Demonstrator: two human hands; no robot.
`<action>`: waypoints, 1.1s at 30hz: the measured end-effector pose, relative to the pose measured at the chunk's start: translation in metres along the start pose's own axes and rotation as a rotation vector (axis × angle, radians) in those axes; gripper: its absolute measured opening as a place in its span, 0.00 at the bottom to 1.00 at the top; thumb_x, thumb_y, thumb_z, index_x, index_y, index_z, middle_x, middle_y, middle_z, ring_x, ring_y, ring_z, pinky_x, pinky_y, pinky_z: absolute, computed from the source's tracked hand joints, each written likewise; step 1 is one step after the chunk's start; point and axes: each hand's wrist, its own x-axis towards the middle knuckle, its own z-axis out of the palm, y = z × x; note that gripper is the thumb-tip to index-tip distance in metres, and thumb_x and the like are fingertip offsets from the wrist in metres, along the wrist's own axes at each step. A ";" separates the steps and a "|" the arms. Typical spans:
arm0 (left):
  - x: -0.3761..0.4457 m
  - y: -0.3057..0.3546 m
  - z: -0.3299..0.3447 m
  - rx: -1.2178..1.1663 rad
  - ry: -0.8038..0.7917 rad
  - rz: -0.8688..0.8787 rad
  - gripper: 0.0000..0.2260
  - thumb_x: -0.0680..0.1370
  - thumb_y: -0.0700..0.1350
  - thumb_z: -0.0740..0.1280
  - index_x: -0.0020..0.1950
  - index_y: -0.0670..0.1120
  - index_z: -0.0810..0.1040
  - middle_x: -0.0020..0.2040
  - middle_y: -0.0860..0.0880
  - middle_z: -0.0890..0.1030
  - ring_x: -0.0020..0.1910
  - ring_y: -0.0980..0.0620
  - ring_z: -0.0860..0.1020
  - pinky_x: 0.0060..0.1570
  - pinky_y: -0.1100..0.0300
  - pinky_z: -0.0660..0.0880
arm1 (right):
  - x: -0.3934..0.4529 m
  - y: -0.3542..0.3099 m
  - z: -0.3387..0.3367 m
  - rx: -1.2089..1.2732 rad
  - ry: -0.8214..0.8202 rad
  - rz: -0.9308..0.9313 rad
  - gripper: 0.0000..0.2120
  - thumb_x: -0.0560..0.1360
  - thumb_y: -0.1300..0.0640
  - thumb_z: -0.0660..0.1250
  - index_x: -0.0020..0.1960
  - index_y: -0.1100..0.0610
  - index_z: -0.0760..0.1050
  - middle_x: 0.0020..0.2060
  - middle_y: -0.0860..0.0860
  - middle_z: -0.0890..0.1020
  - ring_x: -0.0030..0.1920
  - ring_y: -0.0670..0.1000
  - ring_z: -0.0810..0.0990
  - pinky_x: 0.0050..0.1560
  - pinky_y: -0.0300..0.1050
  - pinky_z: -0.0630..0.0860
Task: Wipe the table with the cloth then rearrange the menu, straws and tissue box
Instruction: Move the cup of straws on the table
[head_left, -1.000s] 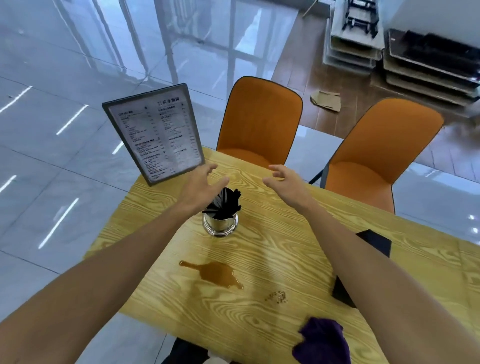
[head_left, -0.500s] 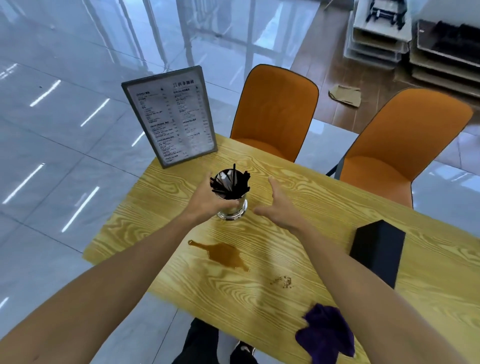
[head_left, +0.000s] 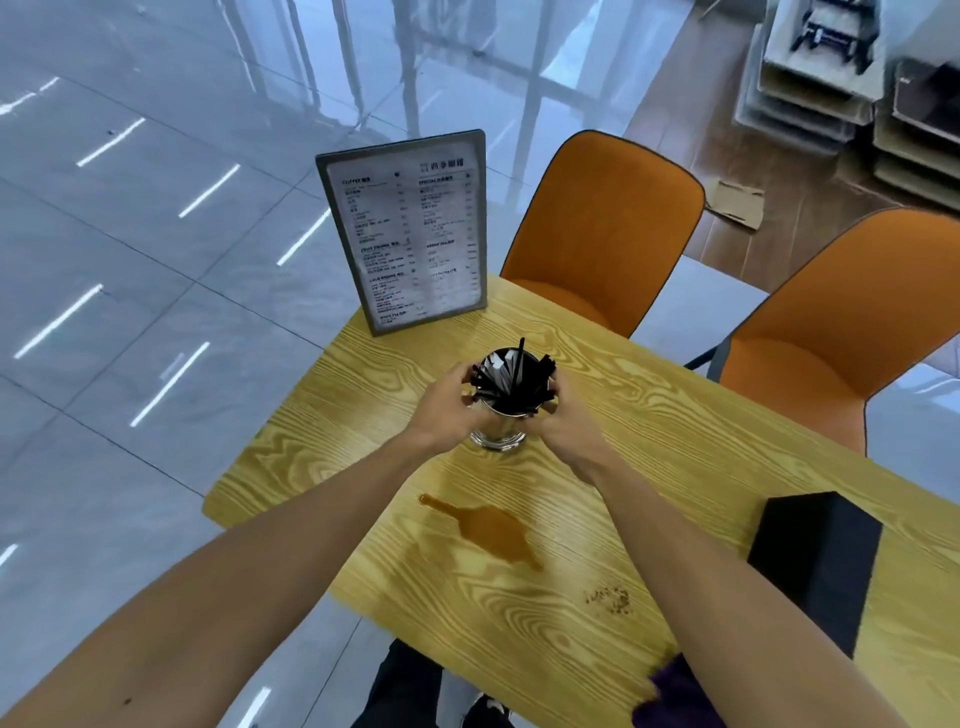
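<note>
bare forearms (head_left: 291, 561), no sleeves; dark trousers (head_left: 402, 686), dark shoe (head_left: 485, 712).

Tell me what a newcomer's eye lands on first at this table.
Both hands, left hand and right hand, cupped around the metal cup of black straws mid-table. Just nearer the person, a brown spill with scattered crumbs to its right. The standing menu marks the far left corner, with two orange chairs behind.
</note>
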 end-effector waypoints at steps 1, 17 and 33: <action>0.000 0.000 -0.006 -0.008 0.009 0.003 0.31 0.69 0.43 0.81 0.69 0.42 0.74 0.63 0.47 0.79 0.61 0.48 0.79 0.64 0.50 0.77 | 0.004 -0.004 0.005 -0.011 -0.005 0.000 0.41 0.65 0.59 0.83 0.73 0.49 0.66 0.64 0.45 0.76 0.62 0.45 0.76 0.55 0.45 0.78; 0.001 -0.021 -0.129 -0.034 0.215 -0.001 0.30 0.68 0.46 0.81 0.68 0.48 0.75 0.62 0.54 0.80 0.58 0.51 0.81 0.58 0.53 0.79 | 0.069 -0.079 0.107 -0.112 -0.174 -0.136 0.35 0.59 0.52 0.82 0.62 0.41 0.72 0.56 0.38 0.81 0.57 0.40 0.79 0.53 0.31 0.76; -0.015 -0.060 -0.200 -0.058 0.392 -0.065 0.27 0.68 0.43 0.80 0.64 0.51 0.77 0.56 0.62 0.80 0.47 0.56 0.85 0.49 0.62 0.79 | 0.110 -0.082 0.191 -0.122 -0.307 -0.077 0.43 0.63 0.57 0.85 0.72 0.54 0.68 0.59 0.42 0.80 0.54 0.33 0.80 0.50 0.28 0.76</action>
